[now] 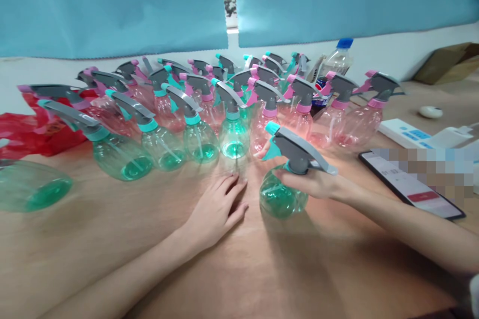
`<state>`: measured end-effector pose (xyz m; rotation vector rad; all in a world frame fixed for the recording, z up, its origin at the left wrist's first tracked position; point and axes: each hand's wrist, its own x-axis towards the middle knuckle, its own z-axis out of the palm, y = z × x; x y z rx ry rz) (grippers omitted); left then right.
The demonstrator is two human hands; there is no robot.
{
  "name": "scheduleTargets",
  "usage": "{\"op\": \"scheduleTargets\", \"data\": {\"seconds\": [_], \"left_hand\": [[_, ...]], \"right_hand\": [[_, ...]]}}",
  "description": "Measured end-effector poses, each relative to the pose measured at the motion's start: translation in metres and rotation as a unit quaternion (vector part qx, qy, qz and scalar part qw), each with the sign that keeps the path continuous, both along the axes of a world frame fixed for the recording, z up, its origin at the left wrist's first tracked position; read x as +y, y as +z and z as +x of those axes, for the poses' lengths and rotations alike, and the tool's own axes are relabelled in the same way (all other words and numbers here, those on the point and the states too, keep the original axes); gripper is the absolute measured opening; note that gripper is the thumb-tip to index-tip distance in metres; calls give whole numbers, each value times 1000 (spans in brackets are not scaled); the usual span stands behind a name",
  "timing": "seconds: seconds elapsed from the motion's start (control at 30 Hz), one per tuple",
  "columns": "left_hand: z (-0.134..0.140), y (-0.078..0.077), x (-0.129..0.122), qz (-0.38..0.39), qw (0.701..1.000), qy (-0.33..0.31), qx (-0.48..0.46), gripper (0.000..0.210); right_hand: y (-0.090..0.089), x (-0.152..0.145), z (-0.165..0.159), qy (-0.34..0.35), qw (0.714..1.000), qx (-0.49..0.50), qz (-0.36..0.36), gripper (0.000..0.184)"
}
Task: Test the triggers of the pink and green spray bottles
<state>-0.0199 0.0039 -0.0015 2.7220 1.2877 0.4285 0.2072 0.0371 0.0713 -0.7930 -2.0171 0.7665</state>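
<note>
My right hand [314, 182] is wrapped round the neck of a green spray bottle [281, 199] with a grey and turquoise trigger head. That bottle looks upright; whether its base touches the table is hard to tell. My left hand [219, 207] lies on the wooden table [209, 279] with its fingers stretched out, holding nothing. Just beyond its fingertips stands another green spray bottle [234, 137]. More green bottles, such as one spray bottle [201, 142], form the front row to the left. Pink spray bottles [299, 122] stand to the right and behind.
A phone [411, 184] lies at the right, near a white power strip [406, 134] and a small white rounded object [430, 111]. A blue-capped drink bottle [337, 62] stands at the back. Red plastic bags [45, 127] lie at the left, and a cardboard box [445, 65] sits far right.
</note>
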Motion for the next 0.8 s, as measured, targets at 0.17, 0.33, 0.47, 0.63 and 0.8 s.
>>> {"op": "scheduleTargets", "data": {"seconds": [0.17, 0.33, 0.47, 0.63, 0.8], "left_hand": [[-1, 0, 0, 0, 1000, 2, 2, 44], [-1, 0, -1, 3, 1000, 2, -1, 43], [-1, 1, -1, 0, 1000, 3, 3, 43], [-1, -1, -1, 4, 1000, 3, -2, 43], [-2, 0, -1, 6, 1000, -1, 5, 43]], "right_hand": [[-9, 2, -1, 53, 991, 100, -73, 40], [-16, 2, -1, 65, 987, 119, -83, 45], [-16, 2, -1, 64, 988, 114, -79, 45], [-15, 2, -2, 67, 991, 95, -59, 39], [-15, 2, -1, 42, 994, 98, -31, 41]]}}
